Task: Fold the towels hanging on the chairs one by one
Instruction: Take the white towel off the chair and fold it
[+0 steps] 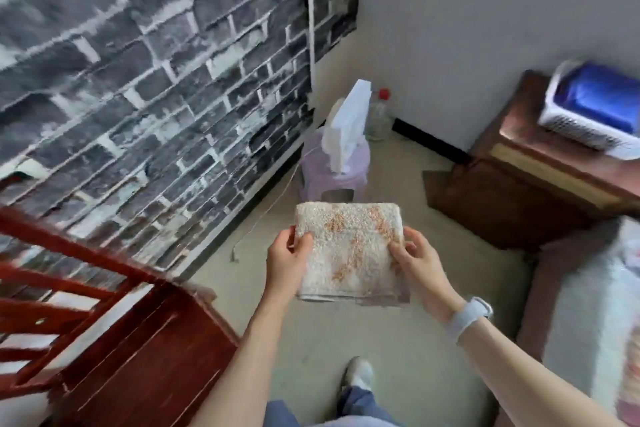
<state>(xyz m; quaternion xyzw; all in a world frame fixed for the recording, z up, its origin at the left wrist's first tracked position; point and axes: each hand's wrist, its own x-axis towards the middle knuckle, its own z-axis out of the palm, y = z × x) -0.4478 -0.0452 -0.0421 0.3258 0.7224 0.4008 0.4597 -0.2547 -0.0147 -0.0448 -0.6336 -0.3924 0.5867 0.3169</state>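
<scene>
One towel (349, 251) is in view, folded into a thick rectangle, cream with orange-pink flecks, held up in the air over the floor (398, 340) in front of the person. Two hands hold it: the left hand (289, 262) grips its left edge, thumb curled over the top face and fingers underneath, and the right hand (419, 262) grips the right edge the same way. One pale watch band (467, 317) sits on the right wrist.

One red wooden chair (114, 333) stands at lower left, its seat bare and its back rails cut off by the frame edge. One small lilac plastic stool (334, 173) stands farther back by the wall, with a white slab-like item (346, 128) on it that is too blurred to identify. One clear bottle with a red cap (379, 118) stands in the corner behind the stool.

The floor is pale beige. The left wall is covered with dark brick-pattern paper (138, 62); the far wall is plain white. One brown wooden cabinet (540, 163) at right carries a white basket (588, 118) with something blue inside. A bed edge (588, 315) at lower right is blurred and cut off. One shoe (358, 374) shows below.
</scene>
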